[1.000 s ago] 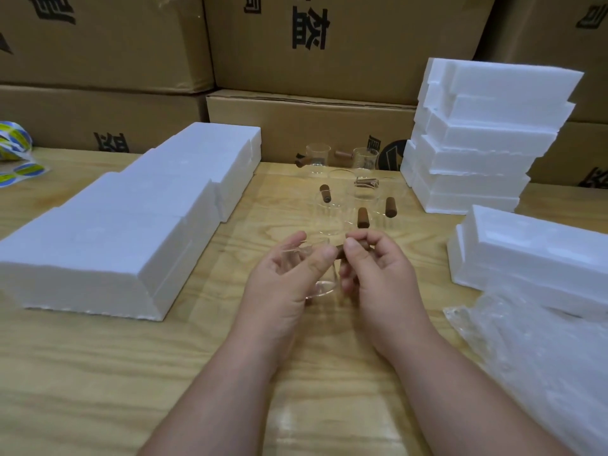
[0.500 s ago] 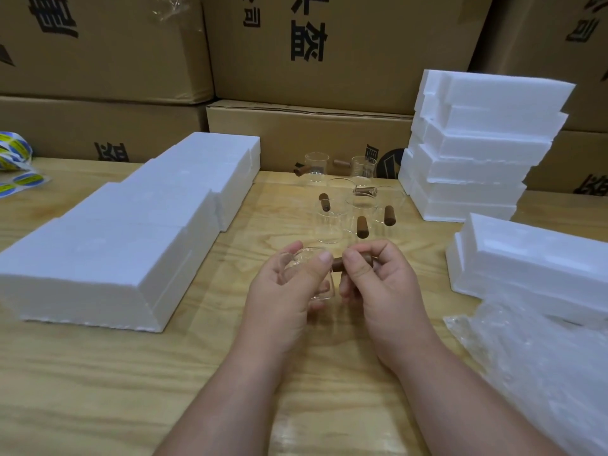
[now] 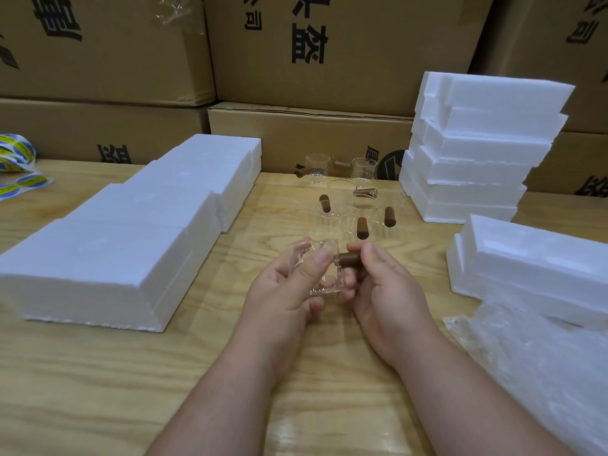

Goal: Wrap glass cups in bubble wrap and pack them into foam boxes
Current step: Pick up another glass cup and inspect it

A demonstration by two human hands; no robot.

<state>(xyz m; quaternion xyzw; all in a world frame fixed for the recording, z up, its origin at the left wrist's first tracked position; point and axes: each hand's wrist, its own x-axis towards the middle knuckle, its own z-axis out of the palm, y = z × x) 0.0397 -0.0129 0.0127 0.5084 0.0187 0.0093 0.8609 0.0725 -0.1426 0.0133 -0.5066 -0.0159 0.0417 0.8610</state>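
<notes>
A small clear glass cup (image 3: 320, 274) with a short brown wooden handle (image 3: 348, 259) is held above the wooden table (image 3: 98, 373), near its middle. The glass is thin-walled and see-through, with its mouth turned up and away from the person. The handle sticks out sideways to the right. The left hand (image 3: 286, 291) grips the cup body, thumb across the near side and fingers curled round the far wall. The right hand (image 3: 385, 291) pinches the handle between thumb and forefinger, its lower fingers curled under the cup's base.

Behind the hands stands a cluster of like cups (image 3: 353, 205): six brown handles can be counted, though the clear bodies overlap and the exact number is uncertain.

On the left lie three closed foam boxes (image 3: 125, 232) in a row, touching end to end. At the back right stands a stack of foam pieces (image 3: 477, 149), about five layers. Nearer on the right lies a separate foam box (image 3: 533, 268), and in front of it a heap of bubble wrap (image 3: 543, 366). A roll of blue and yellow stickers (image 3: 16, 156) sits at the far left edge. Cardboard cartons (image 3: 329, 54) with black print line the back.
</notes>
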